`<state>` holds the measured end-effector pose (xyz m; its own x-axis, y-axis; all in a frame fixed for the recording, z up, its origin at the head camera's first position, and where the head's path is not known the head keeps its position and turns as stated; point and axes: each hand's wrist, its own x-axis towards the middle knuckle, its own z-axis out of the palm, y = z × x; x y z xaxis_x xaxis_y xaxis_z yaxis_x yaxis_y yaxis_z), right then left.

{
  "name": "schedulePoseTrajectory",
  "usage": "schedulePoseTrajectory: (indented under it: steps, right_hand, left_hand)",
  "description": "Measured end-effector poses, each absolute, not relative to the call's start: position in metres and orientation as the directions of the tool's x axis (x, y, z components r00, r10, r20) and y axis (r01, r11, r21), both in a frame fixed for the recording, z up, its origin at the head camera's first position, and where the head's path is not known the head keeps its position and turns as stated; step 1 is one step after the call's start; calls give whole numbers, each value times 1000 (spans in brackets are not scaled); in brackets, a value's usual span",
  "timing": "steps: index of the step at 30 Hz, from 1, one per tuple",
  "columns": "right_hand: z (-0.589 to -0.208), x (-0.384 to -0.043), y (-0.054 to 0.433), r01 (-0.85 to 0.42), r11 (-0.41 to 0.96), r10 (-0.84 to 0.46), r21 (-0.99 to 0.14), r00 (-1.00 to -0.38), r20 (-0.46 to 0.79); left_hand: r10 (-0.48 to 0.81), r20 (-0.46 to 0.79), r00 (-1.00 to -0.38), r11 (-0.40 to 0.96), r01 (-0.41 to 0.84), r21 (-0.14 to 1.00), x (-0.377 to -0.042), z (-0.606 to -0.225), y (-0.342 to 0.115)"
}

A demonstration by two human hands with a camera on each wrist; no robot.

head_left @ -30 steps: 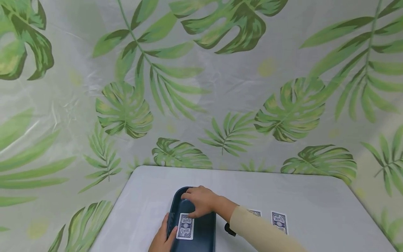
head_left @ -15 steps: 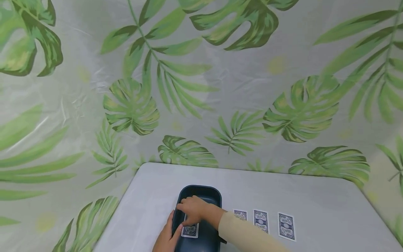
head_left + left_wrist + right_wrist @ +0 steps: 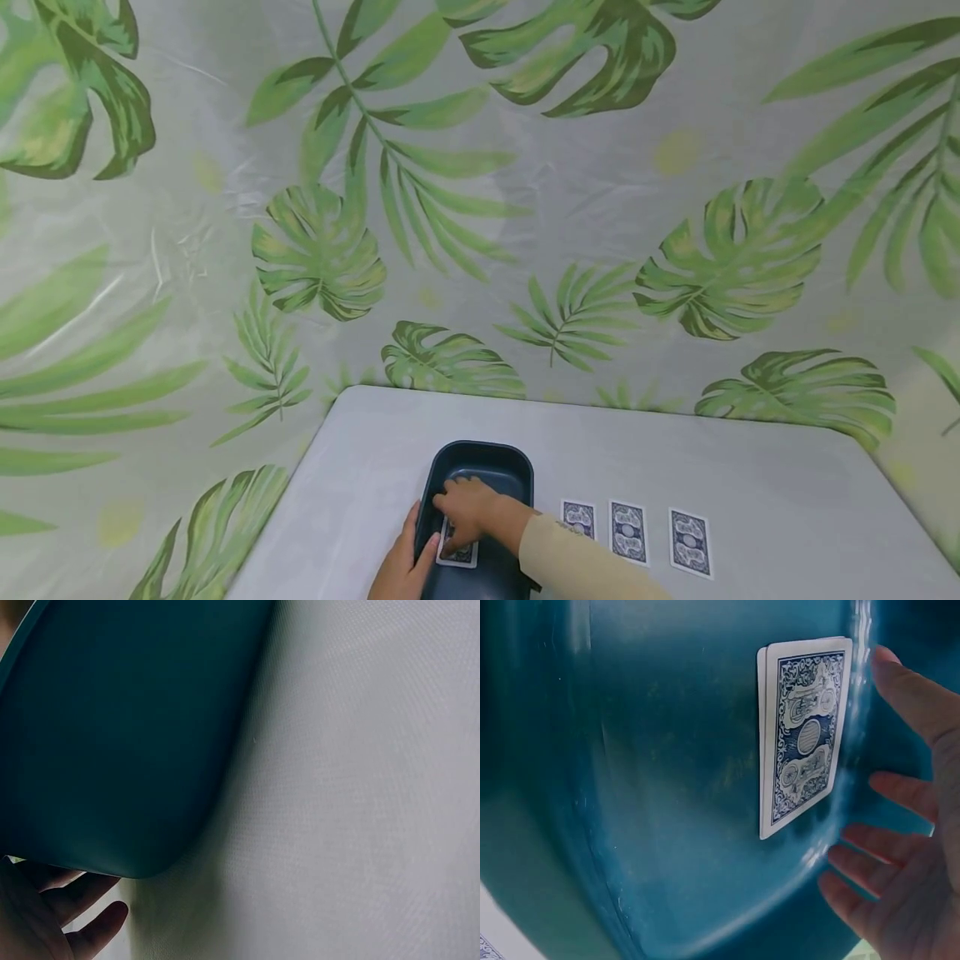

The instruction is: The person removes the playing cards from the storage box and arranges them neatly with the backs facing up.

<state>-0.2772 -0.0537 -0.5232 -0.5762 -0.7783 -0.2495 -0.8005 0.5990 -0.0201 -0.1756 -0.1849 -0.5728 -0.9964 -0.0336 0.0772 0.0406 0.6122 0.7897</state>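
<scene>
A dark blue tray [image 3: 502, 467] stands on the white table, its left wall between the thumb and fingers of my left hand [image 3: 401, 562]. From the left wrist view, the left fingers [image 3: 84, 895] lie against the outside of the tray [image 3: 135, 742]. Inside it are at least two stacked playing cards [image 3: 808, 735], blue patterned backs up. My right hand [image 3: 471, 507] hovers over these playing cards [image 3: 463, 557] and partly covers them in the head view. Fingers spread, the right hand [image 3: 907, 840] is beside the stack in the right wrist view, with a gap between them.
Right of the tray, three face-down playing cards lie in a row on the table [image 3: 780, 492]: a near card [image 3: 578, 517], a middle card [image 3: 628, 532] and a far card [image 3: 690, 542]. A leaf-patterned sheet [image 3: 450, 250] hangs behind the table.
My right hand has drawn down and in over the cards inside the tray. More of the three table cards shows now. The left hand keeps its place on the tray; the head view has shifted slightly.
</scene>
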Motion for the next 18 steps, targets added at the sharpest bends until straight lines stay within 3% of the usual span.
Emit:
schedulePoseTrajectory:
  steps: [7,18]
  right_hand:
    - [-524,-276,-57,-749,663,-712,-5,-628,-314]
    - [-530,-275,-63,-746,665,-700,10,-628,-340]
  left_hand:
    - [-38,85,-996,623,43,781,-174,-570,-185]
    - [-10,98,-995,638,69,767,-176,-572,-186]
